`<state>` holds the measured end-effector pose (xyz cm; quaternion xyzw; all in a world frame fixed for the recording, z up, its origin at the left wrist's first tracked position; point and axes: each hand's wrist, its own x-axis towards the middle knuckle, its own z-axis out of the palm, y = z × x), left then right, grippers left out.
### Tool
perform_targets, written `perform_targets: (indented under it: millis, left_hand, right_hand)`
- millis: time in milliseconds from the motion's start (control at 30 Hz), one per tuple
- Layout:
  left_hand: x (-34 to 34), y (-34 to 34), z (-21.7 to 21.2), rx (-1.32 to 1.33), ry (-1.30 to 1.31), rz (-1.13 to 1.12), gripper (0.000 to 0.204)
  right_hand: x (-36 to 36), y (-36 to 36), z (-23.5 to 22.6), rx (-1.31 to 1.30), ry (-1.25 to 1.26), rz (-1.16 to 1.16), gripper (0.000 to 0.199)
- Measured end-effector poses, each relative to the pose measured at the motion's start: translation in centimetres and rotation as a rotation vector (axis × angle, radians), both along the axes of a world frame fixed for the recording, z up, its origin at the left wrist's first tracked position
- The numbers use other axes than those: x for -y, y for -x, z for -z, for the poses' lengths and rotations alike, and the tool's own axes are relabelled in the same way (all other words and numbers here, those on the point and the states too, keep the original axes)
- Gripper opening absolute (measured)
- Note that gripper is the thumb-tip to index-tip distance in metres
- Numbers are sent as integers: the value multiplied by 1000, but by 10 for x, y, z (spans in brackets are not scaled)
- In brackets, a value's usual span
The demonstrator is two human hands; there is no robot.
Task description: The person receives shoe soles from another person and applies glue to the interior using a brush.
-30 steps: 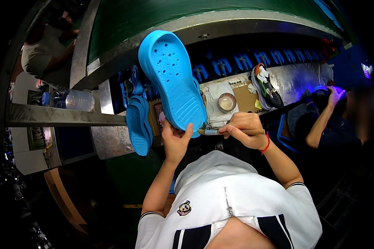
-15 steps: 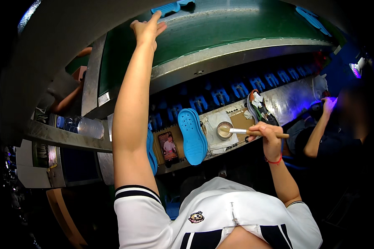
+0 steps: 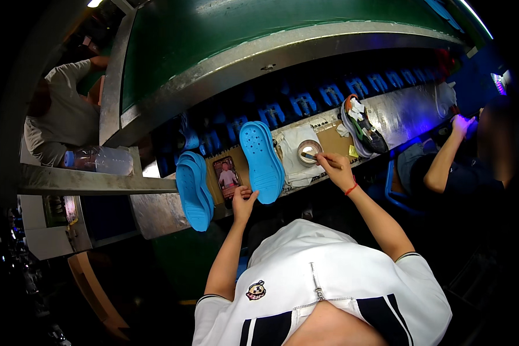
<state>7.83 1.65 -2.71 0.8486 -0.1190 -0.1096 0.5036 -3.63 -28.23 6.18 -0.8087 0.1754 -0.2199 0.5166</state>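
A brush [image 3: 309, 155] dips into a small round cup [image 3: 309, 147] on a white cloth [image 3: 294, 176]; my right hand [image 3: 335, 169] is closed around its handle. My left hand [image 3: 244, 202] holds nothing, fingers apart, beside the heel end of a light blue shoe sole [image 3: 262, 161] that has holes in its front half. Whether the fingertips touch that sole is hard to make out. Left of it a phone [image 3: 226, 176] lies on cardboard, just above my left fingers. More blue soles [image 3: 194, 190], stacked together, lie at the bench's left end.
A multicoloured shoe [image 3: 363, 127] with paper on it stands right of the cup. Blue clamp-like parts [image 3: 304, 104] line the back of the metal bench [image 3: 398, 121]. Behind rises a green conveyor [image 3: 225, 40] with a metal edge. People sit at right and left; a plastic bottle [image 3: 101, 160] lies at left.
My left hand has come back from the blue piece on the conveyor to the bench beside the sole. My right hand has moved left and lower, putting the brush deeper into the cup.
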Motion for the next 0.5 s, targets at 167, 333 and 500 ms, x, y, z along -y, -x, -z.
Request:
perform_targets:
  millis: [167,333,500]
  left_hand:
    - [-3,1,-11,-337,187,77,31]
    - [-12,18,-77,-723,685,76,49]
    - [-9,33,-128,-494,741,223,60]
  right_hand:
    - [0,-14,2,-39,201,28,21]
    - [9,-12,16,-98,81,51,22]
    - [6,-1,-12,-4,-65,32,21]
